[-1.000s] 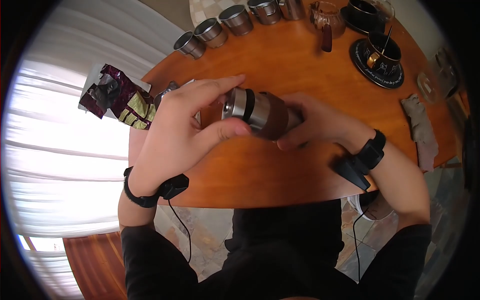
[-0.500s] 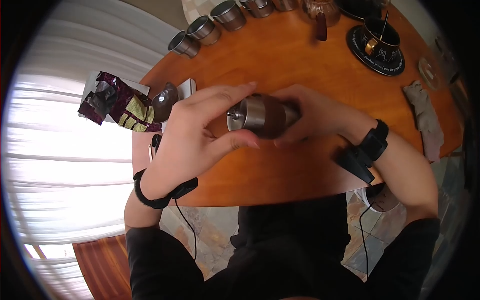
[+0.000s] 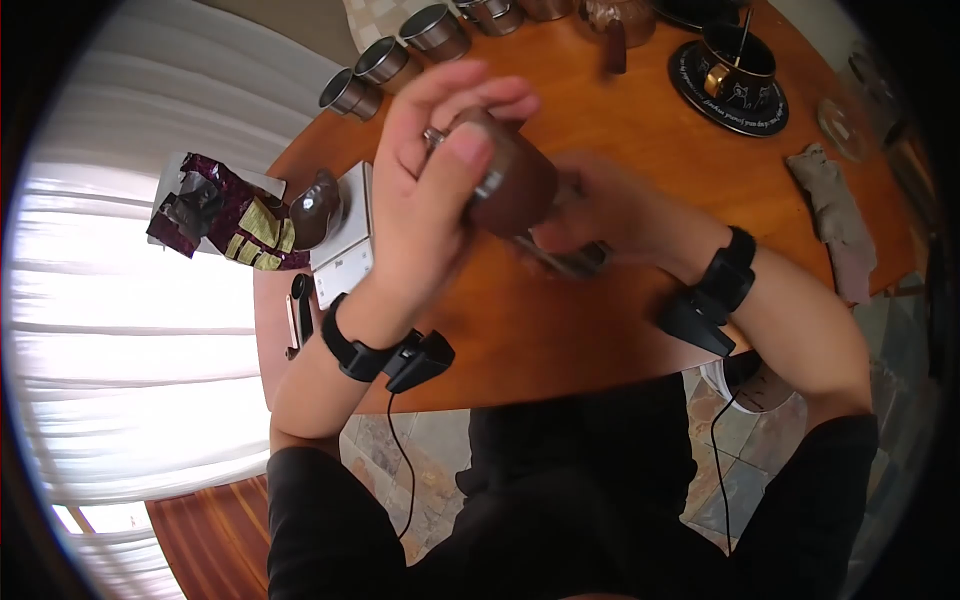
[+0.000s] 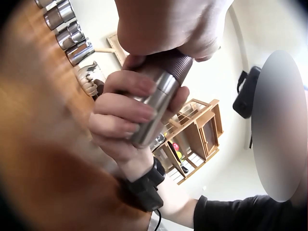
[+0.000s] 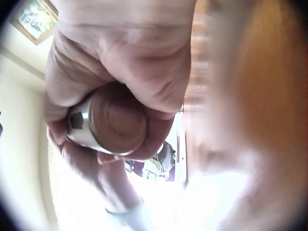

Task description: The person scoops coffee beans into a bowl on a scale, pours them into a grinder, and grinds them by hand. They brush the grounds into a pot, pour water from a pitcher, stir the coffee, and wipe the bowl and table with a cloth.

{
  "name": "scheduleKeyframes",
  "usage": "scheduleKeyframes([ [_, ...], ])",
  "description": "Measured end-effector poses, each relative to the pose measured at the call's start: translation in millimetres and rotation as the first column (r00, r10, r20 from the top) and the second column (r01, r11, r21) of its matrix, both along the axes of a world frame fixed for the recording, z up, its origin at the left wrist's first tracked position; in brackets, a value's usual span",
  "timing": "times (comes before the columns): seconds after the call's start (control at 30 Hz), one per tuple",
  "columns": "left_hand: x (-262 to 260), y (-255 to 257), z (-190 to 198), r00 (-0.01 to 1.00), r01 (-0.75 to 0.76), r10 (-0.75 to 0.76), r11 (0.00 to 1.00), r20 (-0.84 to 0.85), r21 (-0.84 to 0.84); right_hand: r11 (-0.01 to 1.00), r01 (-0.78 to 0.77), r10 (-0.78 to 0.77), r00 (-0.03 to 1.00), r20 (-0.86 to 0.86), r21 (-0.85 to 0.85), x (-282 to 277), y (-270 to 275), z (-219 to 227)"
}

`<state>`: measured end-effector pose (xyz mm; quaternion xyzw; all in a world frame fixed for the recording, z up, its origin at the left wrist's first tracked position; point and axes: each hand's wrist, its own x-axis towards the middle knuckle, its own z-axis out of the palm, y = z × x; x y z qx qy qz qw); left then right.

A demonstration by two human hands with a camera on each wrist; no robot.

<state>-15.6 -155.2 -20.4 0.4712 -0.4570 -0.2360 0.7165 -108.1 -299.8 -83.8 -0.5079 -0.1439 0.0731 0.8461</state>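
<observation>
A hand coffee grinder (image 3: 515, 185), steel with a brown sleeve, is held over the table between both hands. My left hand (image 3: 420, 195) curls round its upper end, thumb and fingers over the brown part; a small metal spindle tip pokes out beside the thumb. Lower down, my right hand (image 3: 625, 210) grips the steel body. In the left wrist view the right fingers wrap the steel cylinder (image 4: 151, 113), below a ribbed brown ring (image 4: 182, 68). The right wrist view shows the grinder's brown end face (image 5: 119, 124) inside the palm.
Leftward lie an opened coffee bag (image 3: 225, 210), a glossy brown dish (image 3: 318, 215) on a white scale (image 3: 345, 265), and a black tool (image 3: 300, 305). Steel cups (image 3: 388, 65) line the far edge. Rightward are a handled glass pot (image 3: 615, 45), a black cup (image 3: 738, 75) on a saucer, and a cloth (image 3: 832, 215).
My left hand has moved from spread around the grinder's top to curled over its upper end, lifting and tilting it. The right hand keeps its grip. The scale is more visible.
</observation>
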Motion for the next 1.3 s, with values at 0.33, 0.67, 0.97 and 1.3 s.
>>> scheduleKeyframes([
  [0.33, 19, 1, 0, 0.966, 0.256, -0.252, 0.963, -0.054, 0.085, 0.985, -0.167, 0.163, 0.983, 0.081, 0.043, -2, 6, 7],
  [0.67, 15, 1, 4, 0.951, 0.308, -0.308, 0.951, -0.004, 0.021, 0.980, -0.050, 0.078, 0.987, 0.139, -0.194, 1, 8, 7],
  [0.97, -3, 7, 14, 0.999, 0.018, -0.020, 0.998, -0.039, -0.056, 0.955, 0.206, -0.151, 0.957, 0.249, -0.213, 1, 17, 15],
  [1.3, -10, -3, 22, 0.953, -0.298, 0.302, 0.951, -0.033, 0.079, 0.901, 0.355, -0.293, 0.923, 0.251, -0.251, 5, 20, 15],
])
